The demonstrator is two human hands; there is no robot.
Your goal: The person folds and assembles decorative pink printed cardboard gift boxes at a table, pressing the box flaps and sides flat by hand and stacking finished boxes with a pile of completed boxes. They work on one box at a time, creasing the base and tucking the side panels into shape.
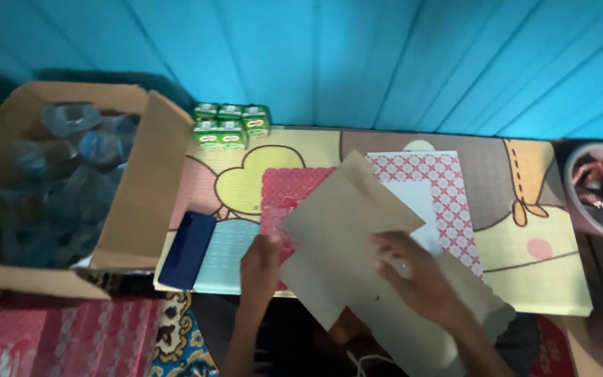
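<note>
My left hand [261, 264] grips the left edge of a tan paper envelope [343, 216] that lies tilted over the low table. My right hand [413, 274] rests flat on the envelope's lower right part, fingers spread. Under the envelope lie a red patterned sheet [286, 187] and a red-and-white lattice sheet [448, 185] with a white panel [413, 199]. A second tan piece [476, 307] extends beneath my right wrist.
A light blue sheet [226, 255] and a dark blue one [186, 250] lie at the table's left edge. Small green drink cartons [230, 126] stand at the back. A cardboard box [141, 202] holds plastic bottles [71, 167]. A bowl [572, 188] with wrapped items sits right.
</note>
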